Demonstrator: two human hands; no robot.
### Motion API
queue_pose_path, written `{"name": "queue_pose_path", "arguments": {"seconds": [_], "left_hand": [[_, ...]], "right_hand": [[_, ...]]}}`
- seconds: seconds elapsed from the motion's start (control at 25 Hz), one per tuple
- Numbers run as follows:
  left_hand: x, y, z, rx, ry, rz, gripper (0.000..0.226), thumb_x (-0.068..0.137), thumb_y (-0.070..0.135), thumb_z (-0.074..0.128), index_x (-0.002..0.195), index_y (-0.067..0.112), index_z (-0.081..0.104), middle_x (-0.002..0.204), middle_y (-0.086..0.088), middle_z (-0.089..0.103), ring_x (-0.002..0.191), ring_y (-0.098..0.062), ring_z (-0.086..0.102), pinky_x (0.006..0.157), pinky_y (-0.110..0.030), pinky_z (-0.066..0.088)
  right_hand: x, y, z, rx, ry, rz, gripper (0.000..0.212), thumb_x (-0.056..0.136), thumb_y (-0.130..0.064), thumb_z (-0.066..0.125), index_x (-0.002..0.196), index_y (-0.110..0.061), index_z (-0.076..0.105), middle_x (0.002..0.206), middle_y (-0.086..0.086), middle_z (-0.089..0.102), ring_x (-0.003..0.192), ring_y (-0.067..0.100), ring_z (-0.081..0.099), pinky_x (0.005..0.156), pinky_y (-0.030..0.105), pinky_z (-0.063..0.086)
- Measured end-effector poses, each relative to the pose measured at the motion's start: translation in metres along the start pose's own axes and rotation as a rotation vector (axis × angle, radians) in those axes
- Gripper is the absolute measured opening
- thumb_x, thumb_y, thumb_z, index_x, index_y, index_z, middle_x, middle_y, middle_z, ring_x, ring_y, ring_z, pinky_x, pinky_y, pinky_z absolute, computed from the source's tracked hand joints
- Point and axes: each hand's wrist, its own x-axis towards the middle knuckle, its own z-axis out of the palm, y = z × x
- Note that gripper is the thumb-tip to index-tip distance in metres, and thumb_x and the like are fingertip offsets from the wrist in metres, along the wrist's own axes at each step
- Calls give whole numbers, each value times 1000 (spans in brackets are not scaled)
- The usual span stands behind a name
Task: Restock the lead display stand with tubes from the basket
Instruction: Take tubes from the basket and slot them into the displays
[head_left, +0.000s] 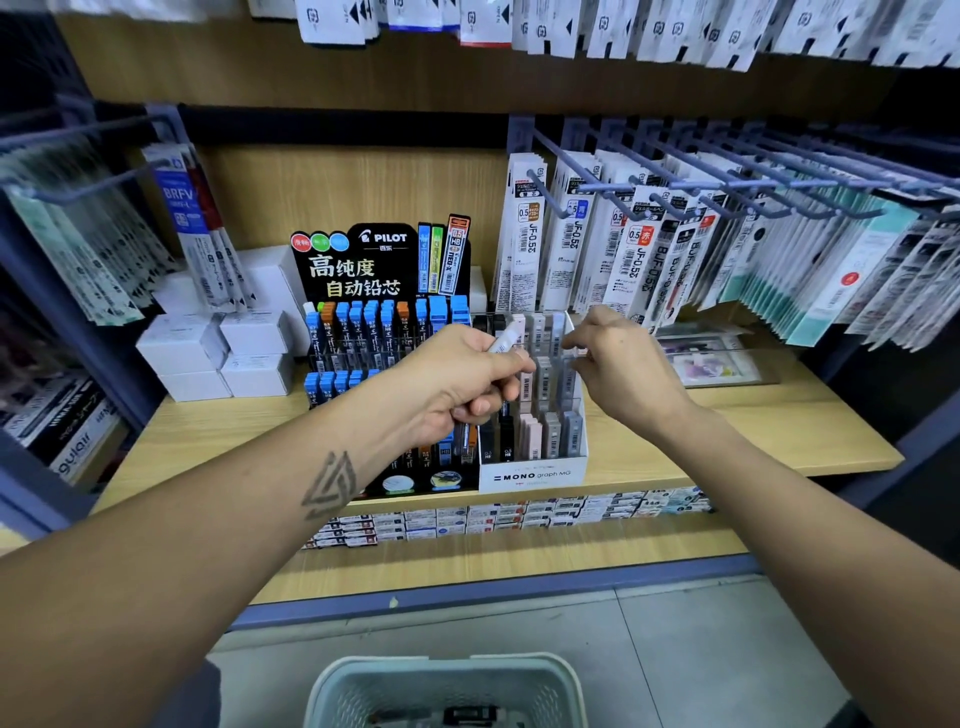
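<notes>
At centre left of the frame, a black cardboard "PILOT" lead display stand (387, 312) holds blue- and orange-capped tubes. The left hand (462, 382) grips a pale lead tube (503, 340) over the white "MONO graph MG" stand (532, 473); the right hand (626, 366) pinches a clear tube there. A pale green plastic basket (447, 686) sits bottom centre.

Shop shelving, light wood-grain back panel (363, 176) and shelf boards, dark blue-grey uprights (78, 332). Blue-grey metal hooks (701, 171) jut from the panel, hung with packaged refills (639, 260). White boxes (218, 343) stacked at left on the upper shelf (779, 415). Lower shelf (493, 566) carries a row of small flat packets (519, 514). Grey tiled floor (701, 649) below. Lighting even, overhead.
</notes>
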Motion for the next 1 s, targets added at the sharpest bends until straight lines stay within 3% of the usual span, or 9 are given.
{"name": "queue_pose_path", "arguments": {"seconds": [0.04,0.16,0.24,0.32,0.44,0.52,0.76,0.88,1.0], "left_hand": [[0,0,-1,-2,-18,-13,27,101,11,56,116,-11,61,58,-6,55,32,-6,34,31,-14,18],[-1,0,-1,1,-92,-44,16,101,9,56,100,-6,60,57,-6,56,30,-5,33,31,-12,18],[-3,1,0,26,-125,-48,17,101,8,56,86,0,55,54,-5,58,29,-5,34,31,-12,17],[-5,3,-2,28,-131,-54,13,99,5,58,93,-7,58,60,-9,64,30,-5,34,30,-12,17],[-7,7,-15,1,-50,-39,20,96,-1,58,112,-13,59,90,-24,73,33,-6,34,31,-13,17],[-8,8,-22,20,-12,-25,20,94,-6,56,112,-10,63,97,-25,74,33,-6,34,31,-16,18],[-11,11,-18,118,8,36,22,87,10,75,104,-2,69,89,-16,75,34,-5,35,31,-16,20],[-11,12,-13,86,28,64,32,82,7,79,109,-5,65,85,-21,72,33,-5,35,31,-16,23],[-10,14,-13,29,125,87,32,79,0,79,106,-5,64,90,-30,70,34,-5,37,31,-16,25]], "right_hand": [[2,-5,-6,168,2,64,18,88,-10,72,106,-10,75,100,4,68,87,26,68,80,40,57],[5,-31,-23,1095,-200,344,17,89,-13,73,105,-8,75,93,8,75,83,19,68,81,37,58],[4,-40,-23,1314,-250,335,17,86,-4,72,103,-2,73,92,14,74,82,20,68,77,34,59],[4,-42,-23,1334,-218,352,20,83,3,72,103,0,73,91,17,74,81,21,67,75,30,56],[9,-33,-30,1311,-123,413,26,80,3,75,106,1,70,82,11,73,71,16,66,68,27,55],[10,-28,-33,1309,-77,438,28,78,1,78,104,4,69,79,11,72,70,17,66,69,29,54],[9,-38,-36,1315,-179,336,23,82,-3,75,104,-7,76,93,13,76,83,20,66,78,30,55],[8,-44,-33,1276,-233,238,24,85,1,73,108,-3,72,90,16,73,81,24,68,76,32,58],[8,-43,-35,1315,-186,281,16,87,-2,71,102,3,71,91,22,72,78,25,67,73,32,58]]}}
